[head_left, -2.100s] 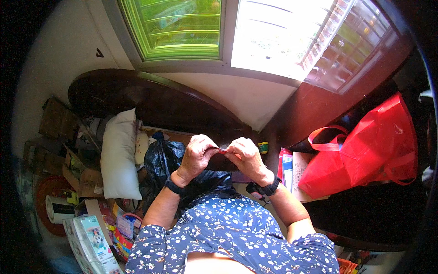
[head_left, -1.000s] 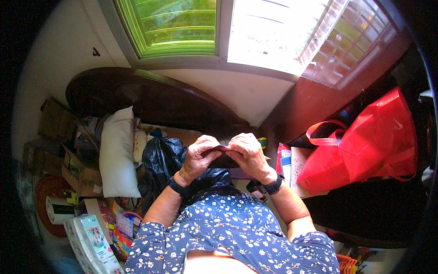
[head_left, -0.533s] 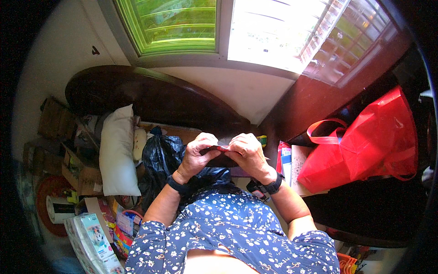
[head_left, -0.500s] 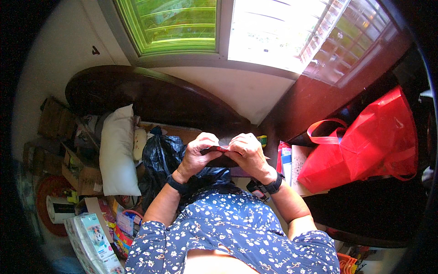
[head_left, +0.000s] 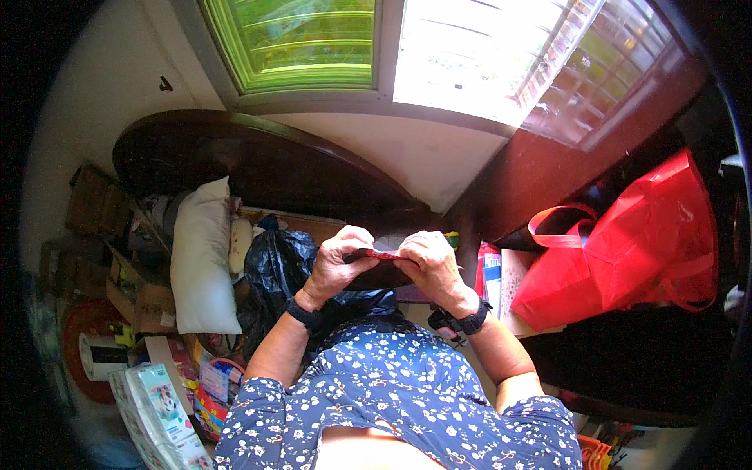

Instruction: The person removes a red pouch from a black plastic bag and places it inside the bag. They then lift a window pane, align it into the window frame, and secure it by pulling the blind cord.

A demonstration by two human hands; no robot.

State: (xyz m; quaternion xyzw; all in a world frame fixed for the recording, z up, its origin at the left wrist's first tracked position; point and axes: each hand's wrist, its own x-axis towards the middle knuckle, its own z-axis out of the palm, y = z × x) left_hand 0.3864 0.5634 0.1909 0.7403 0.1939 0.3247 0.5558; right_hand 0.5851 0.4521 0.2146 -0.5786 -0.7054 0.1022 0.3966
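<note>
In front of my chest, my left hand (head_left: pixel 341 260) and my right hand (head_left: pixel 431 265) pinch a thin, flat red and dark piece (head_left: pixel 384 254) between thumbs and fingers. It is seen almost edge-on, so I cannot make out its kind. My left hand grips its left end and my right hand its right end, with a short red strip showing between them. Both wrists wear dark bands. Behind and below the left hand lies a crumpled black plastic bag (head_left: pixel 278 266).
A white pillow (head_left: pixel 202 262) leans at left, beside cardboard boxes (head_left: pixel 153 307) and a plastic-wrapped pack (head_left: pixel 160 411). A large red bag (head_left: pixel 619 251) stands at right, next to upright flat items (head_left: pixel 517 278). A dark curved headboard (head_left: pixel 235 160) runs below the window (head_left: pixel 384 55).
My hands have drawn slightly apart, and more of the red strip shows between them. Both hands still hold the flat piece.
</note>
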